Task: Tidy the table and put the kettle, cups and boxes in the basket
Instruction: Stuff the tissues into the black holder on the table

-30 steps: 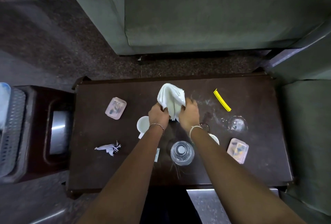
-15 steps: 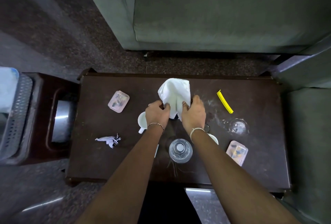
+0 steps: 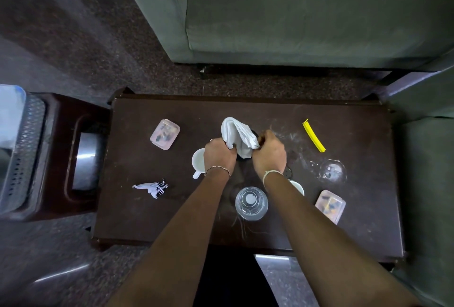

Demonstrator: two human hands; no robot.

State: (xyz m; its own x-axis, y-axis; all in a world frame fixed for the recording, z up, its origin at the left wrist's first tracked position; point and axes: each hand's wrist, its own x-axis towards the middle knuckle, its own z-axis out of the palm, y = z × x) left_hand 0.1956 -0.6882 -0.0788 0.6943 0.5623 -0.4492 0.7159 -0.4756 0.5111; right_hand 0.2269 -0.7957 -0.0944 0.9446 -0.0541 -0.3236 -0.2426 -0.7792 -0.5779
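Head view: both hands' fingers [image 3: 264, 137] pinch white cloth [image 3: 237, 134].

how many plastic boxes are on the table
2. One box lies far left of the hands; the other box sits near right, beside the right forearm. The arms may hide more.

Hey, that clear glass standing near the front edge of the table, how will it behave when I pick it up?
The clear glass looks rigid and probably breakable, so a firm grip is wise. Its smooth shiny wall may be slippery. It stands upright between the forearms on the table, so a sideways knock could tip it and, being round, it would likely roll.
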